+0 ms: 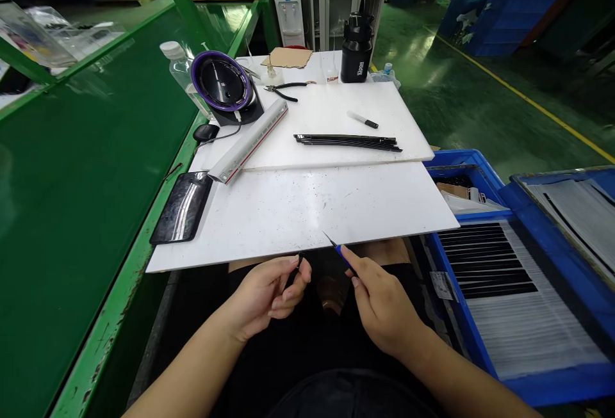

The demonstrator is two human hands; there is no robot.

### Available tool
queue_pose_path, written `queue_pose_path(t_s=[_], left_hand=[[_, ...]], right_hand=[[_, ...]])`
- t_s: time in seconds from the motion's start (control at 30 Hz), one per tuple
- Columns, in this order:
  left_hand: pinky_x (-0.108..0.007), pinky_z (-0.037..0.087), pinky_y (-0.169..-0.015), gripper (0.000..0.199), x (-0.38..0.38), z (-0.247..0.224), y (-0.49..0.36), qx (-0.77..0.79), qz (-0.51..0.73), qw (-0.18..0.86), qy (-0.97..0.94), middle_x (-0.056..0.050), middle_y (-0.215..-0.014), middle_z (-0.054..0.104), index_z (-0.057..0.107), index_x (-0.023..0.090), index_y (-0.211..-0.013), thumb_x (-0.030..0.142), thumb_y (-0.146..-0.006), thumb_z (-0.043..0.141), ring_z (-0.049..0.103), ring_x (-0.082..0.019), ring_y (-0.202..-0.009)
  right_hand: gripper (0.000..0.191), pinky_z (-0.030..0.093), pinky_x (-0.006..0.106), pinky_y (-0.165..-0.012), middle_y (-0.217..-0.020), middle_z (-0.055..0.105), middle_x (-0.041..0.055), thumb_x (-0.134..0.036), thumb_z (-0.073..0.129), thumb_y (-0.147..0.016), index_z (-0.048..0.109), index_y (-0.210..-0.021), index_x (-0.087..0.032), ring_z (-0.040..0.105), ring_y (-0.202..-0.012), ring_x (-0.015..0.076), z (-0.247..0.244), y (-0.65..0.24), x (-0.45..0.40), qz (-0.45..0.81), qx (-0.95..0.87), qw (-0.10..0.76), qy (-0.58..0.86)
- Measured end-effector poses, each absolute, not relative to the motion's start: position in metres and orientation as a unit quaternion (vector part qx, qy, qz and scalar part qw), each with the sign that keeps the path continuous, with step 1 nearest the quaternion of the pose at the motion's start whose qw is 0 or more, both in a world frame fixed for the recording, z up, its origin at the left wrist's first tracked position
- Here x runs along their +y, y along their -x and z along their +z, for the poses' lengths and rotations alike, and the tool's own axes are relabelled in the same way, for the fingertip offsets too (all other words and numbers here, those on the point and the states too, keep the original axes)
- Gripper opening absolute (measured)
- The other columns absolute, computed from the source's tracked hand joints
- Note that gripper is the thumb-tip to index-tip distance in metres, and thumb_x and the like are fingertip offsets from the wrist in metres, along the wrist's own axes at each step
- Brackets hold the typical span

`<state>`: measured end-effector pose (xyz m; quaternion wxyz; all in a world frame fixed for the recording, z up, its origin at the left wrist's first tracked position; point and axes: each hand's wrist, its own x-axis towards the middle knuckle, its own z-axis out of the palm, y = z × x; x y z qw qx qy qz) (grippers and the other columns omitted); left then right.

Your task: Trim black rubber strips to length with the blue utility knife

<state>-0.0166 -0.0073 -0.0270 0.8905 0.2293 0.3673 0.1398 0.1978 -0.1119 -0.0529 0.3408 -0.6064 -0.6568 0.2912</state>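
My right hand [379, 296] is closed round a blue-handled knife [340, 251], its thin pointed blade up and to the left over the front edge of the white board [384, 194]. Left of it, just off the board's edge, my left hand [273, 293] pinches a small dark piece [300, 258] between thumb and fingers; most of that piece is hidden. A bundle of thin black strips [348, 143] lies farther back on a thicker white slab [408, 117]. Behind the strips rests a capped marker-like tool [362, 119]. Dark specks are scattered over the front board.
A long white bar [250, 141], a dark tablet [182, 207], a purple-rimmed fan [223, 82] and a mouse [206, 132] occupy the left. Pliers [287, 90] and a black bottle [357, 50] stand farther back. Blue crates [473, 335] with black strips flank the right.
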Motion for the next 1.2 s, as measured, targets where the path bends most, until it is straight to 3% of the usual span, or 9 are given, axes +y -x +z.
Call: queue_pose_path(t_s=[0.13, 0.4, 0.7, 1.0, 1.2], left_hand=[[-0.011, 0.014, -0.033, 0.027, -0.002, -0.038, 0.01, 0.429, 0.138, 0.856, -0.252, 0.004, -0.052, 0.037, 0.062, 0.014, -0.076, 0.036, -0.089, 0.054, 0.019, -0.003, -0.04], [-0.012, 0.013, -0.035, 0.027, 0.003, -0.046, 0.008, 0.474, 0.126, 0.821, -0.292, 0.005, -0.053, 0.036, 0.058, 0.014, -0.078, 0.036, -0.091, 0.047, 0.018, -0.004, -0.041], [-0.013, 0.012, -0.037, 0.027, 0.003, -0.044, 0.008, 0.48, 0.116, 0.814, -0.305, 0.006, -0.054, 0.033, 0.053, 0.016, -0.079, 0.039, -0.092, 0.048, 0.018, -0.004, -0.043], [-0.014, 0.011, -0.037, 0.027, 0.002, -0.039, 0.005, 0.497, 0.11, 0.8, -0.318, 0.007, -0.056, 0.031, 0.048, 0.017, -0.078, 0.039, -0.093, 0.047, 0.017, -0.004, -0.044], [-0.014, 0.009, -0.038, 0.029, 0.002, -0.038, 0.005, 0.501, 0.11, 0.795, -0.324, 0.008, -0.056, 0.029, 0.048, 0.017, -0.077, 0.042, -0.091, 0.051, 0.017, -0.004, -0.043]], right_hand=[[0.054, 0.053, 0.037, -0.093, -0.119, 0.068, 0.0095, -0.015, 0.041, -0.097, 0.045, -0.15, -0.016, 0.066, -0.103, 0.0204, -0.041, -0.199, -0.1, 0.361, -0.646, 0.309, 0.598], [0.058, 0.052, 0.033, -0.078, -0.098, 0.071, 0.0038, -0.012, 0.042, -0.094, 0.048, -0.15, -0.026, 0.066, -0.083, 0.0185, -0.037, -0.195, -0.087, 0.34, -0.686, 0.23, 0.6], [0.055, 0.05, 0.031, -0.087, -0.108, 0.074, 0.0036, -0.014, 0.045, -0.093, 0.054, -0.145, -0.029, 0.069, -0.093, 0.0184, -0.03, -0.203, -0.073, 0.322, -0.717, 0.19, 0.589], [0.058, 0.045, 0.029, -0.075, -0.097, 0.074, 0.003, -0.016, 0.046, -0.092, 0.051, -0.148, -0.032, 0.067, -0.084, 0.0177, -0.024, -0.209, -0.063, 0.278, -0.758, 0.131, 0.575], [0.059, 0.031, 0.03, -0.056, -0.084, 0.067, 0.0022, -0.021, 0.046, -0.093, 0.045, -0.152, -0.032, 0.058, -0.063, 0.016, -0.028, -0.208, -0.066, 0.183, -0.798, 0.055, 0.571]])
